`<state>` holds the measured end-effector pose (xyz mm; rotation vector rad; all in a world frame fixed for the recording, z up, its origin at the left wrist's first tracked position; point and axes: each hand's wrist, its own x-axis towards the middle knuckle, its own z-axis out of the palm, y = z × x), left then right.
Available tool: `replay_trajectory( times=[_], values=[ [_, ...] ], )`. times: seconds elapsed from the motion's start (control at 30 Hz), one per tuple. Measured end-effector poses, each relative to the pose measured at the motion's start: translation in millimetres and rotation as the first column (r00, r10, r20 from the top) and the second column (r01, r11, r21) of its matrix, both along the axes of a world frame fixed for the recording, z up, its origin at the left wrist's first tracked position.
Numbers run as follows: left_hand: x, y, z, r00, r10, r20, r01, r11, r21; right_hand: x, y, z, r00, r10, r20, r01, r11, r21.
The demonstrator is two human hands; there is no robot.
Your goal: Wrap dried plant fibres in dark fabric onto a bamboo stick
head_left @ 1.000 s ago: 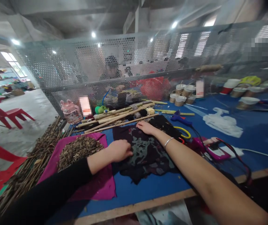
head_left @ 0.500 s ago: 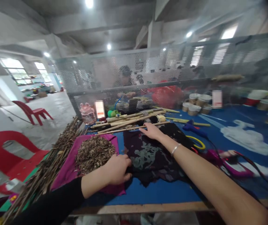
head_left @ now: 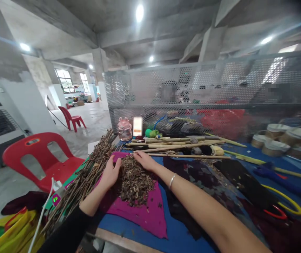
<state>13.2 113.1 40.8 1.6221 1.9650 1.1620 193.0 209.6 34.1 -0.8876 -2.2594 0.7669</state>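
Note:
A heap of brown dried bits (head_left: 136, 181) lies on a magenta cloth (head_left: 145, 214) on the blue table (head_left: 182, 239). My left hand (head_left: 110, 173) cups the heap's left side, fingers together and curved against it. My right hand (head_left: 144, 160) rests on the heap's far side, fingers stretched out flat. A silver bangle (head_left: 172, 180) circles my right wrist. Right of the heap lies a dark patterned cloth (head_left: 205, 179), untouched by either hand.
A bundle of dry twigs (head_left: 87, 175) lies along the table's left edge. Bamboo sticks (head_left: 176, 144), a pink jar (head_left: 124, 129) and lidded tubs (head_left: 279, 144) stand at the back before a perforated metal screen (head_left: 205, 88). Red chair (head_left: 42, 161) at left; a person sits behind the screen.
Both hands left the dark cloth and moved left onto the heap of dried bits. The camera swung left, bringing the red chair and twigs into view.

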Motion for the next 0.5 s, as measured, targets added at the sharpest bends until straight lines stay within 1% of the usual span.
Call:
replay_trajectory(
  times=[0.07, 0.13, 0.2, 0.27, 0.37, 0.43, 0.5],
  values=[
    [1, 11, -3.9, 0.999, -0.008, 0.044, 0.011, 0.998, -0.063, -15, 16, -1.3, 0.999, 0.023, 0.032, -0.022, 1.0, -0.017],
    [5, 14, -9.1, 0.998, -0.032, 0.055, 0.035, 0.998, -0.058, -27, 25, -1.4, 0.996, 0.063, 0.067, -0.061, 0.998, -0.03],
    [7, 12, -15.3, 0.996, -0.048, 0.074, 0.051, 0.998, -0.034, -36, 26, 0.2, 0.989, 0.105, 0.104, -0.101, 0.994, -0.04],
    [8, 11, -21.8, 0.992, -0.05, 0.115, 0.051, 0.999, -0.008, -41, 21, 5.2, 0.979, 0.151, 0.135, -0.146, 0.988, -0.044],
    [5, 12, -30.2, 0.974, -0.049, 0.221, 0.038, 0.998, 0.053, -41, 3, 19.4, 0.959, 0.232, 0.164, -0.228, 0.973, -0.039],
    [4, 13, -33.1, 0.941, -0.046, 0.335, 0.007, 0.993, 0.119, -35, -11, 28.6, 0.933, 0.291, 0.211, -0.286, 0.957, -0.056],
    [2, 14, -32.8, 0.881, -0.041, 0.471, -0.035, 0.988, 0.153, -30, -25, 32.3, 0.899, 0.317, 0.302, -0.309, 0.948, -0.076]
  ],
)
